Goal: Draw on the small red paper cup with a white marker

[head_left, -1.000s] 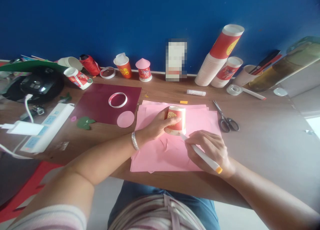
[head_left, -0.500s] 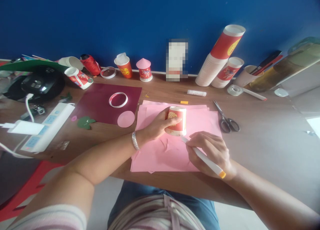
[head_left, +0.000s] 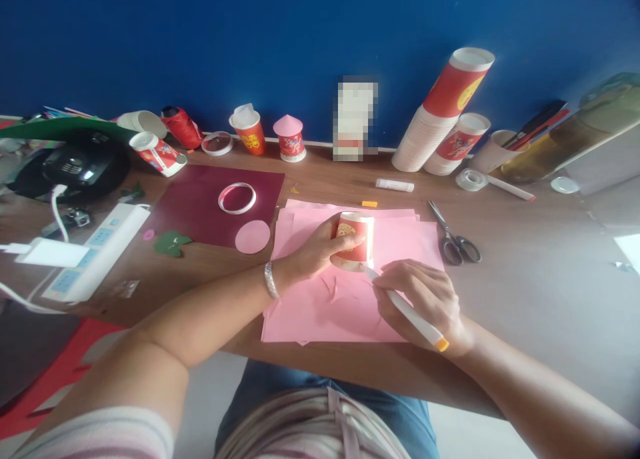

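Marker [head_left: 413,316] nudged up to red, gold-printed, white-banded cup [head_left: 356,254], left fingers [head_left: 344,244] gripping cup, right fingers [head_left: 401,276] pinching marker

1. Paper cup [head_left: 357,226]: smooth card, faintly glossy.
2. Marker [head_left: 411,314]: smooth plastic with a soft sheen.
3. Pink sheets [head_left: 320,320]: matt paper, smooth.
4. Maroon sheet [head_left: 200,202]: matt, paper-like.
5. Table [head_left: 330,179]: wood-grained, with a dull sheen.
6. Scissors [head_left: 445,227]: shiny metal blades, dark plastic-looking handles.
7. Power strip [head_left: 97,254]: smooth plastic.
8. Black device [head_left: 85,164]: glossy, plastic-looking.
9. Bracelet [head_left: 271,280]: glittering, rough-textured; material unclear.
10. Striped top [head_left: 295,424]: soft matt cloth.
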The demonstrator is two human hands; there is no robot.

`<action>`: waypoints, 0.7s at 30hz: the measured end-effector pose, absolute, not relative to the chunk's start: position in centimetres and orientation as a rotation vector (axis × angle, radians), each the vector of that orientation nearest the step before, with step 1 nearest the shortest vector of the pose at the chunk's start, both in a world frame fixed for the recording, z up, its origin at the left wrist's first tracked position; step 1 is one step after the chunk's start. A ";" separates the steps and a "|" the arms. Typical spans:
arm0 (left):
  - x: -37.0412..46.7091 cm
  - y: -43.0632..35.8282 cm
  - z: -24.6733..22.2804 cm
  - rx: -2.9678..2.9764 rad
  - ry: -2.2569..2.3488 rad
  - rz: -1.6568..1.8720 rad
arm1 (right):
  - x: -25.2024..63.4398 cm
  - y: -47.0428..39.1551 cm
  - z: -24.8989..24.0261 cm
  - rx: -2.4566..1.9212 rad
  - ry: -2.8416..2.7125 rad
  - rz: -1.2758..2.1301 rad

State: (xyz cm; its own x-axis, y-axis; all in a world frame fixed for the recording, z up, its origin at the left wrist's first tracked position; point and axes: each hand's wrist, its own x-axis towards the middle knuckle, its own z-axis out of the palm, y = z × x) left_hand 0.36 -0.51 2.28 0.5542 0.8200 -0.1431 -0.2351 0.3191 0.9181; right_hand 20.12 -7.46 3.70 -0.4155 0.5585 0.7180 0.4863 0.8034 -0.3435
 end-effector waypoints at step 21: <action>0.4 -0.5 2.4 1.026 0.707 0.755 | 20.0 -7.2 3.8 -0.785 -2.093 0.087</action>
